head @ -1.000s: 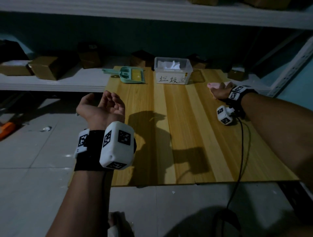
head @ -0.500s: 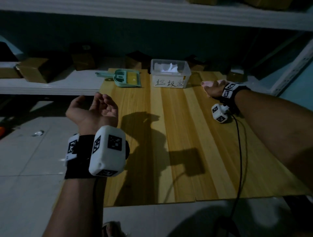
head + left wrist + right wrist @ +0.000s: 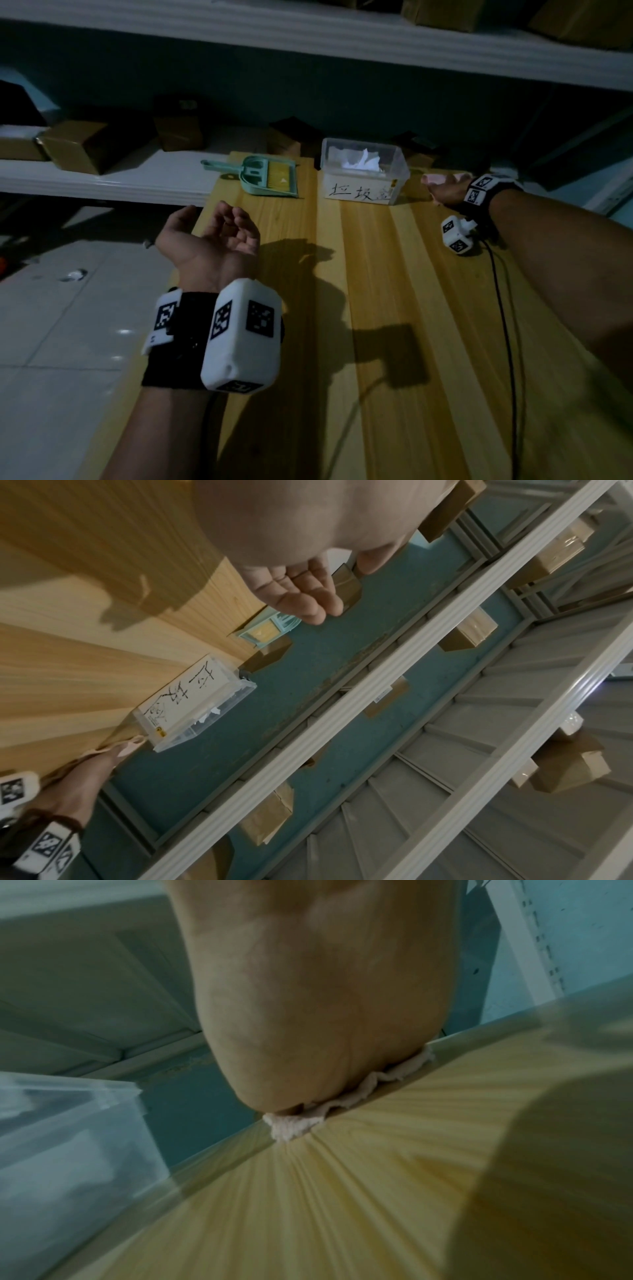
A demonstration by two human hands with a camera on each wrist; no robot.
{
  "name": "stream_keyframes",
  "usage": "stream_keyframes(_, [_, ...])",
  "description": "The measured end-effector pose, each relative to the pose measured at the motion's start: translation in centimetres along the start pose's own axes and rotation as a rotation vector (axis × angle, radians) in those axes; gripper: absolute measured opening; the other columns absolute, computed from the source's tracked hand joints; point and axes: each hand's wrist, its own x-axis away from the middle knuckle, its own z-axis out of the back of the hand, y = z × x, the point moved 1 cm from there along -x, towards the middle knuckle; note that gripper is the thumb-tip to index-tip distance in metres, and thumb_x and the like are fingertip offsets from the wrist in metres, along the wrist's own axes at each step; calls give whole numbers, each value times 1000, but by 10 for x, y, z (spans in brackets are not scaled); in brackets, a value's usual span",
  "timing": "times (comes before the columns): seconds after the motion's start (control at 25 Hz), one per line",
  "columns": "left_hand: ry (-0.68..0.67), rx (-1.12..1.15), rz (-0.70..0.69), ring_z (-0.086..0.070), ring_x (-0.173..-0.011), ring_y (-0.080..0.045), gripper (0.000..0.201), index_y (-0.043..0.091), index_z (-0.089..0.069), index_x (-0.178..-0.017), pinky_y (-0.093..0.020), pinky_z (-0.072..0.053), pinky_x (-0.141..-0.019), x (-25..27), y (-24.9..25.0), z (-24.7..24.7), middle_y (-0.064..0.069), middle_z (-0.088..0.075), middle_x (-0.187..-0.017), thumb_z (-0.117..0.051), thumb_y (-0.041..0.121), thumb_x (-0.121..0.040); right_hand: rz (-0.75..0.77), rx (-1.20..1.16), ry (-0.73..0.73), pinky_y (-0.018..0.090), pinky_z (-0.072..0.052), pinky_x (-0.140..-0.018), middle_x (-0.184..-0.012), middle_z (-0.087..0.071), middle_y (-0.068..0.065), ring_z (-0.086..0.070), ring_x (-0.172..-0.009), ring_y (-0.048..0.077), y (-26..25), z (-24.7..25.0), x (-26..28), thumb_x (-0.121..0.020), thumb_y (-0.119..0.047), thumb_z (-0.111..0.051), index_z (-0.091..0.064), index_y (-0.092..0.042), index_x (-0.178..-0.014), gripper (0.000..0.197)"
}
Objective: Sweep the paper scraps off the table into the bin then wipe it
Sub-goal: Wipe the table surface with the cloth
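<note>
**Scraps binned, cloth down at the far edge: the wipe is in hand**

Nearest you, your left hand (image 3: pixel 219 236) hovers palm-up over the desk's (image 3: pixel 376 291) left edge, fingers loosely curled and holding nothing. No paper scraps show on the wood from here. Farther out, the green dustpan (image 3: pixel 267 176) lies idle beside the clear bin (image 3: pixel 364 174), where white paper scraps (image 3: pixel 363 159) sit inside, so the sweep looks finished. At the far right, just beside the bin, your right hand (image 3: pixel 445 192) presses a pale pink cloth (image 3: pixel 342 1104) onto the desk's back edge; whether the fingers lie flat or curl round it cannot be told. Next, judging by this, draw the cloth toward you in overlapping passes, keeping pressure and steering clear of the bin.
</note>
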Motion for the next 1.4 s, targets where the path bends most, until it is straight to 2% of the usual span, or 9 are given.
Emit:
stream_keyframes(0.08, [13,-2,-1,-55,-57,-18,27,7,-60,-88,-19,-42,-58,-4,-1,-3,-2,-57,-83,-54,33,-82,11,23,0,41,-30,-116,-157,-30,10,-37,-137,33,3,-1,-27,-54,-102,-17,-32,-47,-147,110])
stream_keyframes(0.24, [-3,-20,-7,-54,-58,-17,28,7,-60,-87,-20,-41,-59,-10,-3,-5,-3,-56,-81,-53,34,-83,64,50,-2,31,-22,-116,-161,-25,8,-31,-143,31,-30,11,9,-98,-65,-25,-30,-38,-151,60])
stream_keyframes(0.32, [-8,-14,-13,-54,-59,-17,29,7,-60,-86,-20,-40,-60,-12,-2,-6,-4,-56,-79,-53,34,-84,73,50,-34,29,-19,-117,-162,-21,3,-27,-145,28,-35,11,5,-103,-55,-24,-25,-35,-153,55])
stream_keyframes(0.56, [-2,-12,-9,-54,-59,-18,27,6,-60,-86,-21,-41,-60,-10,-6,-9,-4,-57,-78,-53,33,-84,190,219,51,45,-28,-116,-162,-22,7,-31,-143,33,-47,10,7,-81,-84,-5,-19,-43,-152,84])
stream_keyframes(0.68, [-7,-9,-11,-54,-58,-18,27,6,-59,-83,-21,-41,-61,-7,-6,-7,-5,-57,-74,-52,32,-85,220,218,35,43,-38,-109,-157,-31,12,-43,-133,33,-49,6,-4,-82,-74,-18,-29,-34,-150,79])
stream_keyframes(0.84, [3,23,-20,-55,-58,-18,27,6,-60,-85,-21,-41,-60,-1,-3,-7,-4,-58,-73,-53,32,-84,297,347,35,35,-39,-88,-130,-52,20,-52,-105,30,-62,6,24,-81,-75,-18,-54,-28,-106,64])
stream_keyframes(1.0, [3,17,-8,-55,-58,-18,27,6,-60,-86,-21,-41,-61,6,-3,-5,-5,-58,-75,-54,32,-84,308,400,60,31,-38,-97,-147,-42,18,-46,-127,31,-68,6,49,-106,-44,-24,-41,-16,-144,51])
stream_keyframes(1.28, [-1,41,-12,-54,-58,-19,24,6,-59,-83,-21,-41,-60,26,4,-1,-4,-57,-76,-53,30,-84,115,215,-25,46,-16,-119,-164,0,11,-7,-150,33,-55,-8,59,-100,-56,-21,-16,-36,-154,57])
stream_keyframes(1.4, [-8,42,-10,-54,-59,-19,24,6,-60,-86,-21,-41,-61,34,6,2,-5,-57,-80,-53,29,-84,125,206,0,41,-23,-118,-159,-20,15,-21,-146,36,-51,-7,74,-101,-52,-23,-23,-33,-153,55])
